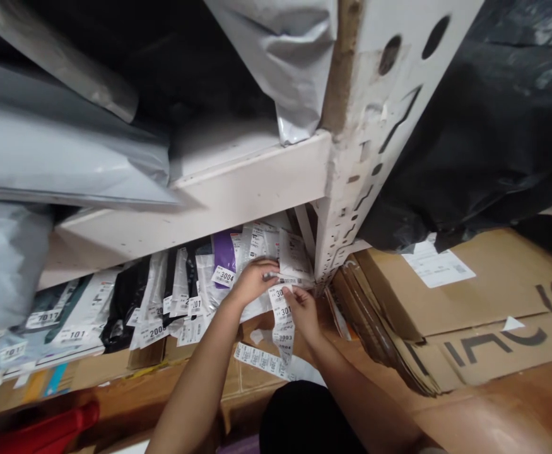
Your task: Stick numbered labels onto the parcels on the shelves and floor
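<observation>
In the head view, my right hand (303, 310) pinches the upper end of a strip of white number labels (284, 334), printed with numbers such as 301 and 3003. The strip hangs down and curls back on itself, its lower length trailing below my forearms. My left hand (258, 279) is closed at the edge of a clear-and-white plastic packet (295, 255), just above the strip; its fingertips are partly hidden. Left of it lies a purple packet (223, 249) bearing a label numbered 3004.
Several labelled packets (155, 296) stand in a row on the lower shelf. Above them runs a white shelf beam (238, 189), joined to a slotted upright post (351, 164). Grey mailing bags (58, 139) overhang at left. Flattened cardboard boxes (469, 296) and black plastic (493, 126) are at right.
</observation>
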`<state>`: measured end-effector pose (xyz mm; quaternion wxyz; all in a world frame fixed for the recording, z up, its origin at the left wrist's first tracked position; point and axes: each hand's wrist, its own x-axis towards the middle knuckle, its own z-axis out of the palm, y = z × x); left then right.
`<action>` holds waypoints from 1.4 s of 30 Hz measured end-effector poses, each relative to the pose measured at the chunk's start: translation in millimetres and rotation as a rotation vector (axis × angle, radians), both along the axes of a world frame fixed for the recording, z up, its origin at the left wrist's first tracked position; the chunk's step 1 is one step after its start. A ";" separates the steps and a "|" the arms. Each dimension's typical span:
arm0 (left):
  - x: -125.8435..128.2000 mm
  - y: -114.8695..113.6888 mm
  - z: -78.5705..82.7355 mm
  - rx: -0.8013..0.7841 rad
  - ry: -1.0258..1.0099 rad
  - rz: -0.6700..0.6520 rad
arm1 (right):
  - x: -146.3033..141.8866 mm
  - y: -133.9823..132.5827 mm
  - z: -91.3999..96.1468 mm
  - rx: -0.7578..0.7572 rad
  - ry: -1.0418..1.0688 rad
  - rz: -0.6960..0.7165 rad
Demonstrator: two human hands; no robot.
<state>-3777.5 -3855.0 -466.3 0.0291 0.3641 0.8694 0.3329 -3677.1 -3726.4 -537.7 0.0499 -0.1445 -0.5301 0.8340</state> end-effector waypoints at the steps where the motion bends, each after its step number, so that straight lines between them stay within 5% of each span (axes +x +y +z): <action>1: -0.5 -0.2 1.0 -0.007 -0.028 -0.002 | -1.2 0.5 2.1 0.006 0.000 -0.003; 7: -3.3 -0.4 13.9 -0.101 -0.187 -0.015 | -9.3 4.7 5.8 0.093 -0.027 -0.040; 17: 3.0 11.8 2.1 -0.344 0.186 -0.015 | -13.7 6.0 -11.4 0.187 -0.101 -0.056; 23: 12.2 18.0 -2.9 -0.378 0.241 0.043 | 1.2 10.0 -10.4 0.105 -0.183 0.010; 29: 15.1 17.4 -14.1 -0.332 0.249 0.145 | 23.6 9.8 -21.0 -0.195 -0.266 0.018; 35: 20.8 23.8 -12.8 -0.274 0.288 0.174 | 42.7 13.3 -38.7 -0.227 -0.280 -0.006; 38: 17.8 28.3 -2.4 -0.345 0.394 0.079 | 55.1 10.0 -42.5 -0.105 -0.257 0.012; 42: 8.6 28.3 7.6 -0.414 0.506 -0.154 | 66.3 16.9 -40.7 0.265 0.015 -0.015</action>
